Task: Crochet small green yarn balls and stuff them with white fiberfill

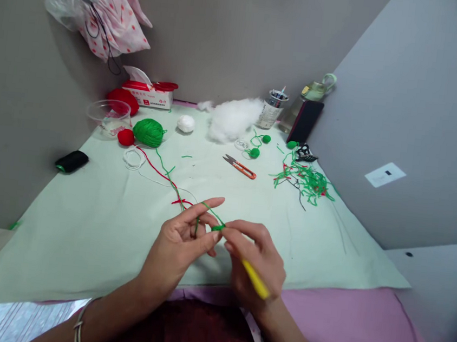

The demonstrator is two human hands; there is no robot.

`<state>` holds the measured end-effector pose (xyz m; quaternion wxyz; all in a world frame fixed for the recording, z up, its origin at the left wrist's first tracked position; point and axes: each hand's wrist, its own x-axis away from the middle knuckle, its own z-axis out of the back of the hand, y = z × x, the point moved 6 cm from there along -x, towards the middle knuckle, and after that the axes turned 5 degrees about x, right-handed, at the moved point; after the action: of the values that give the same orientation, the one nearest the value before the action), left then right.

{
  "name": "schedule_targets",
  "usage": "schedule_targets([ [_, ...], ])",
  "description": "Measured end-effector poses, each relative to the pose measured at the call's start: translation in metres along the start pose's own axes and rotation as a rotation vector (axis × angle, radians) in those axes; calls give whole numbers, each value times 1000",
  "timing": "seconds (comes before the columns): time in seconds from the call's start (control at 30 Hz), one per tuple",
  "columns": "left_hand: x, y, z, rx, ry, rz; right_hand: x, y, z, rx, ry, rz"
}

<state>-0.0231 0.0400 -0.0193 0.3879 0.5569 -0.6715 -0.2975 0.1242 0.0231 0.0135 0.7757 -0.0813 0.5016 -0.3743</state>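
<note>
Near the front edge of the table, my left hand (184, 240) pinches a small green crocheted piece (218, 227) between thumb and fingers. Green yarn (213, 212) passes over its raised index finger. My right hand (257, 261) grips a hook with a yellow handle (255, 279), and its fingertips touch the green piece. The hook's tip is hidden at the piece. Behind my left hand, red yarn (157, 173) and green strands run back toward a green yarn ball (150, 132) and a small red ball (126, 137).
Orange snips (240, 167) lie mid-table. White stuffing (234, 120), a white ball (185, 123), a tissue box (149, 95) and a pen cup (271, 110) stand at the back. Yarn scraps (311, 182), a phone (306, 123) and a bottle (294, 112) are at right; a black object (71, 161) lies left.
</note>
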Motion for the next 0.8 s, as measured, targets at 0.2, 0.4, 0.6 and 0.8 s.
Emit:
schedule_targets([
  [0.2, -3, -9, -5, 290, -55, 220, -2, 14, 6, -251, 169, -205],
  [0.4, -3, -6, -10, 182, -109, 130, -9, 22, -6, -537, 103, -404],
  [0.6, -4, -12, -9, 223, -41, 172, -3, 4, -3, -75, 67, -80],
  [0.8, -8, -10, -4, 305, -29, 223, -5, 20, 5, -314, 191, -314],
])
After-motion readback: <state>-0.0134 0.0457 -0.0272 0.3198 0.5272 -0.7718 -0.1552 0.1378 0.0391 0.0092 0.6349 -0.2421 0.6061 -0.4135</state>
